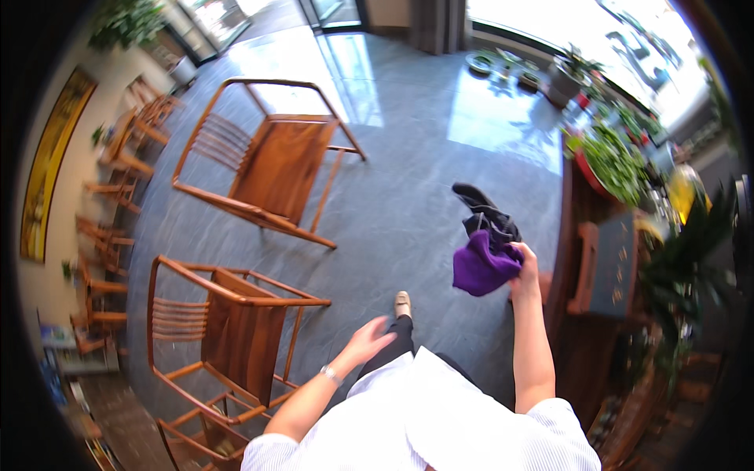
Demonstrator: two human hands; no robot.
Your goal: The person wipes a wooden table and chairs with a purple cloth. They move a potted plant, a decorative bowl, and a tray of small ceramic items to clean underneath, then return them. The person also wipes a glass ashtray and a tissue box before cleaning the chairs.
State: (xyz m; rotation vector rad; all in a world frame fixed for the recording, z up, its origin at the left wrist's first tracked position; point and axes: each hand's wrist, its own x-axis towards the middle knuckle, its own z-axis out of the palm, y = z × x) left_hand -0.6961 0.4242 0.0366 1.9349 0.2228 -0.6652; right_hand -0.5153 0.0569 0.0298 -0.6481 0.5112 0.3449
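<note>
My right hand (523, 263) is closed on a purple cloth (484, 263) and a bundle of black fabric (493, 219), both hanging over the floor at right of centre. One end of the black fabric sticks out away from me. Nothing is held in my left hand (370, 341), which is slightly blurred, its fingers apart, in front of my body near my thigh. A watch or bracelet (331, 375) circles the left wrist. To the left of that hand stands a wooden armchair (241, 329) with a slatted back.
Another wooden armchair (283, 171) stands farther ahead on the grey tiled floor (400, 206). A dark wooden table (574, 235) along the right bears potted plants (612, 159) and a box-like object (607, 268). More wooden chairs (112, 235) line the left wall.
</note>
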